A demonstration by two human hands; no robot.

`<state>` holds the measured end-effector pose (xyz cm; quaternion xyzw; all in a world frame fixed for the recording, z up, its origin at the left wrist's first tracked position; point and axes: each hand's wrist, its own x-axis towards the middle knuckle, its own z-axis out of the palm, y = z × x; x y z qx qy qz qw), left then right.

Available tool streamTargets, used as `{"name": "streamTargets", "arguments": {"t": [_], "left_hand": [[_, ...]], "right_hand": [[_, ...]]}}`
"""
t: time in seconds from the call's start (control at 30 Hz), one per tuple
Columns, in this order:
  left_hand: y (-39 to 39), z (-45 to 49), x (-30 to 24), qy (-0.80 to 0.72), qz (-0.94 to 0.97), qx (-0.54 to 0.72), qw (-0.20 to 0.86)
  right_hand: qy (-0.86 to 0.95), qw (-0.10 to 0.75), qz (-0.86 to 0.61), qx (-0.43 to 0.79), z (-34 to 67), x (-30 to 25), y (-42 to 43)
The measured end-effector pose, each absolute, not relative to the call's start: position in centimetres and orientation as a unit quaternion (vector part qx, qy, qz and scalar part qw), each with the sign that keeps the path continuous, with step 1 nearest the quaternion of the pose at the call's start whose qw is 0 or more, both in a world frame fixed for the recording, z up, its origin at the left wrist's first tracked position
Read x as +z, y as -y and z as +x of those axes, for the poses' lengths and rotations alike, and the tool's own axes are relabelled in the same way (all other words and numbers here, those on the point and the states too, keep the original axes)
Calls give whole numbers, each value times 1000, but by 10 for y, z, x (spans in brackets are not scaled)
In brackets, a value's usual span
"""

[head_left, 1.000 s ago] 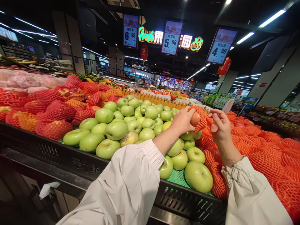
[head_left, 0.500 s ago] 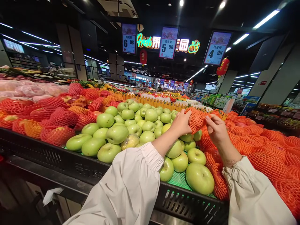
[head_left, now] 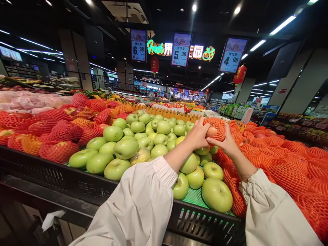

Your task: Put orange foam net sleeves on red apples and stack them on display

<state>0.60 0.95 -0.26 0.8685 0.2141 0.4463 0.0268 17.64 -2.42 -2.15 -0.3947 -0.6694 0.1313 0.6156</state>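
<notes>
Both of my hands hold one fruit wrapped in an orange foam net (head_left: 217, 129) above the display. My left hand (head_left: 198, 134) grips its left side with the fingers curled round it. My right hand (head_left: 225, 143) cups it from below and the right, thumb pressed on the net. A patch of the orange fruit skin shows between my hands. Below them lies a heap of green apples (head_left: 143, 143) in a black crate (head_left: 200, 222). White sleeves cover both of my forearms.
Red and orange netted fruit (head_left: 51, 126) fills the bin to the left; more orange netted fruit (head_left: 287, 164) fills the bin to the right. A yellow picket divider (head_left: 174, 114) runs behind the apples. Price signs (head_left: 180, 49) hang overhead.
My right hand has moved in from the net's right edge to cup the fruit from below. The net is pulled further round the fruit. The camera has tilted slightly.
</notes>
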Motion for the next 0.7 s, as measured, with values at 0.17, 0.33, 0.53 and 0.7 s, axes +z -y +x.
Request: {"name": "streamTargets", "arguments": {"t": [0.17, 0.33, 0.53, 0.7], "left_hand": [[-14, 9, -4, -194, 863, 465, 41], [-17, 10, -3, -155, 844, 509, 67], [-14, 6, 1, -198, 797, 563, 97], [-8, 6, 2, -184, 809, 549, 102]], "right_hand": [[578, 691, -386, 200, 174, -20, 22], [466, 719, -428, 288, 169, -15, 30], [387, 773, -399, 306, 164, -7, 35], [361, 798, -370, 311, 166, -3, 36]]}}
